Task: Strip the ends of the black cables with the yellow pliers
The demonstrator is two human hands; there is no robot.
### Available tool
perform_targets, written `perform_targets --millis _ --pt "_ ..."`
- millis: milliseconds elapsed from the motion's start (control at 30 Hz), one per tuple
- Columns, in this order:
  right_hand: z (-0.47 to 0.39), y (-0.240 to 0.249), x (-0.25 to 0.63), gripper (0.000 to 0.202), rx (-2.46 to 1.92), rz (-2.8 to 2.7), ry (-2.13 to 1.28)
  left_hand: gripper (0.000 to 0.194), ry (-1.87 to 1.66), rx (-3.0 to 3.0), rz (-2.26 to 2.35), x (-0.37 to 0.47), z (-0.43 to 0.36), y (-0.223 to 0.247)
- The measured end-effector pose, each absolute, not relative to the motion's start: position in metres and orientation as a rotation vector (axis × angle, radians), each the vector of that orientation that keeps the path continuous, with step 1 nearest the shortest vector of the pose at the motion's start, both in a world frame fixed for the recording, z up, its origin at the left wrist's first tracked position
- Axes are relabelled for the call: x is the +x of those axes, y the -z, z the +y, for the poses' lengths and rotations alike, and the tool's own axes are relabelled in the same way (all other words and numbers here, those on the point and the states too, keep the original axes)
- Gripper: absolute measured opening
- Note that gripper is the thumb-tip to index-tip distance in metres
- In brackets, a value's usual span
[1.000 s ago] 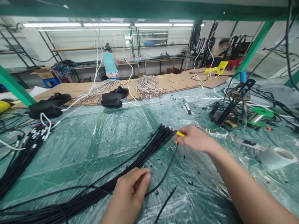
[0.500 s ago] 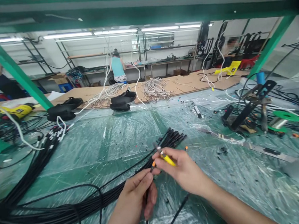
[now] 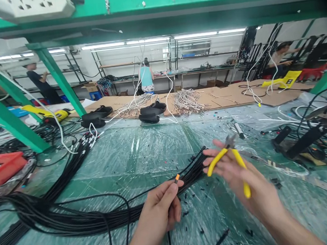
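Note:
My left hand (image 3: 159,208) pinches a black cable (image 3: 169,238) near its end. The cable's orange tip (image 3: 177,177) sticks up past the thumb. In my right hand (image 3: 253,185) lie diagonal cutters (image 3: 217,161) with yellow handles. Their handles are spread apart and the jaws point up and away. The fingers of that hand are loosely extended and a little blurred, to the right of the orange tip and apart from it. Behind my left hand a thick bundle of black cables (image 3: 83,223) runs across the bench, its cut ends close to my right fingers.
Plastic film covers the green bench (image 3: 148,146), with black scraps scattered on it. A red bin (image 3: 4,170) sits at left, a black clamp-like fixture (image 3: 300,145) at right. Beyond are pale cables (image 3: 188,101) on cardboard. A green beam (image 3: 171,20) crosses above. Several people work farther back.
My right hand has moved right, away from the orange tip, and the cutters' handles have spread. My left hand still holds the cable. The view has turned left, showing the red bin and a power strip.

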State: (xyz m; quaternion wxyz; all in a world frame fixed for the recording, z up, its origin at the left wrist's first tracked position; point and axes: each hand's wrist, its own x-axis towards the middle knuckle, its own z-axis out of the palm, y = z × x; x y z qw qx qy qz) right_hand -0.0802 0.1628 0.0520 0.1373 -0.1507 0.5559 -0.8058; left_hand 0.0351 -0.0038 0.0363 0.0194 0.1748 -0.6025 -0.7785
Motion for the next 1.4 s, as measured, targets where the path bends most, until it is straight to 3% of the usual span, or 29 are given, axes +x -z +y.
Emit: perform_targets --millis 33,67,200,400,867,1400 --pt "0.160 -0.052 -0.074 0.059 -0.587 1.747 2.304 0.045 2.425 0.529 -1.857 0.035 -0.005 -0.036" --pt "0.157 -0.051 -0.069 0.059 -0.648 1.814 2.215 0.045 2.432 0.510 -1.847 0.036 -0.006 -0.036" --pt "0.152 -0.040 -0.062 0.047 -0.595 1.905 1.721 0.037 2.352 0.432 -1.862 0.036 -0.015 -0.039" --pt "0.157 -0.027 -0.058 0.028 -1.195 2.340 1.052 0.033 2.012 0.374 -2.058 0.036 -0.023 -0.046" --pt "0.149 -0.034 -0.050 0.035 -1.335 2.481 0.889 0.034 1.403 0.231 -2.396 0.041 -0.020 -0.050" --pt "0.147 -0.037 -0.048 0.041 -1.302 2.525 0.788 0.034 1.427 0.154 -2.387 0.041 -0.019 -0.043"
